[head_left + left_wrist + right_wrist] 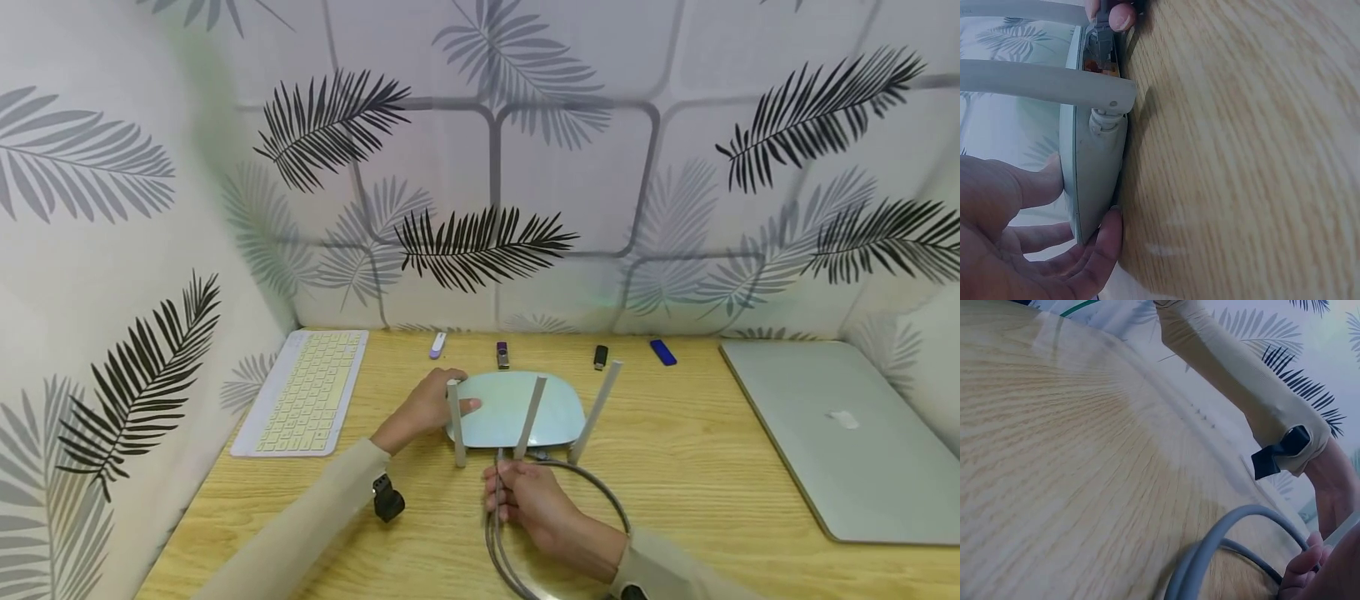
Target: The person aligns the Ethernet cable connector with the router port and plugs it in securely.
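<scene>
A pale blue-white router (558,408) with three upright grey antennas lies on the wooden table. My left hand (431,402) grips its left end, thumb on top and fingers underneath, as the left wrist view shows. Just in front of the router's port side, my right hand (536,504) pinches a grey network cable (615,502). In the left wrist view, the cable's plug (1104,40) is at a port, held between right-hand fingertips; how deep it sits I cannot tell. The cable loops toward the table's near side, and another stretch of it reaches the router beside the middle antenna.
A white keyboard (307,392) lies at the left. Behind the router are a white USB stick (437,345), a purple-silver one (502,355), a black one (601,357) and a blue one (663,352). A closed silver laptop (847,450) occupies the right side.
</scene>
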A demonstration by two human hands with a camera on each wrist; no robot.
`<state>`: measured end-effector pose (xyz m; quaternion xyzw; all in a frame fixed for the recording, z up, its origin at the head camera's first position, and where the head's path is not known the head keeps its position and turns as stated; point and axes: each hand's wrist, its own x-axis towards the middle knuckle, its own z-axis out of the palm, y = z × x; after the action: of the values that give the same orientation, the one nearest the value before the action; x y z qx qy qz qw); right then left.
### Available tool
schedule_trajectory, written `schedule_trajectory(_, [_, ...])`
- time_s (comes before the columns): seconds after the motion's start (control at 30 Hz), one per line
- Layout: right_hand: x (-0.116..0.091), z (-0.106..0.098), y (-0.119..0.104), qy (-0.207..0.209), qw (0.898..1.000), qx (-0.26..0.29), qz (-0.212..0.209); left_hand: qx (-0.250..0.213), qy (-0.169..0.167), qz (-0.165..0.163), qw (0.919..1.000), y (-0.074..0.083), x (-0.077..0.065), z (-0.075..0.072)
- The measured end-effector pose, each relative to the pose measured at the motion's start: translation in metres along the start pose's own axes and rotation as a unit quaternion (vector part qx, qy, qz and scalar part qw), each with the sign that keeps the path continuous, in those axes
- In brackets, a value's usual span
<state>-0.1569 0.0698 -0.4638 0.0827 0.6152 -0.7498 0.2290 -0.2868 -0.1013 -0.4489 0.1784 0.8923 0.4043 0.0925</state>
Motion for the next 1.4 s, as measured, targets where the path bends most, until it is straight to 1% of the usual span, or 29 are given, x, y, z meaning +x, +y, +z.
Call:
schedule_trajectory(0.13, [-0.0005, 0.0022, 0.0005, 0.015, 1.0, -0.006, -0.001, 0.009, 0.003, 0.002, 0.9999, -0.0009, 0.0004, 0.0009])
schedule_trajectory(0.3, [-0.0008, 0.0045, 0.0036, 0.042, 0.999, -0.028, -0.018, 0.015, 0.002, 0.003, 0.9999, -0.0017, 0.0001, 0.0024])
schedule_trajectory(0.47, [-0.0005, 0.0072, 0.0039, 0.052, 0.997, -0.046, -0.031, 0.011, 0.004, 0.006, 0.9999, -0.0005, -0.0008, 0.0002])
schedule_trajectory(0.7, [0.0009, 0.0088, 0.0052, 0.065, 0.996, -0.036, -0.042, 0.01, 0.001, -0.002, 0.9999, 0.0005, 0.0, -0.0009])
schedule_trajectory(0.87, [0.0008, 0.0088, 0.0071, 0.072, 0.996, -0.04, -0.041, 0.007, -0.001, -0.008, 0.9999, -0.0007, -0.0004, 0.0004])
schedule_trajectory(0.97, [0.0008, 0.0089, 0.0053, 0.069, 0.996, -0.047, -0.034, 0.013, -0.002, -0.007, 0.9999, -0.0008, -0.0013, -0.0001])
schedule_trajectory(1.07, [0.0018, 0.0083, 0.0026, 0.061, 0.996, -0.053, -0.025, 0.02, 0.006, -0.006, 0.9998, -0.0007, -0.0023, -0.0014])
schedule_trajectory(1.23, [0.0029, 0.007, 0.0028, 0.056, 0.998, -0.037, -0.021, 0.018, 0.008, -0.015, 0.9997, 0.0007, -0.0052, -0.0014])
schedule_trajectory(1.4, [0.004, 0.0089, 0.0042, 0.073, 0.997, -0.026, -0.018, 0.017, 0.005, -0.021, 0.9996, 0.0009, -0.0064, 0.0])
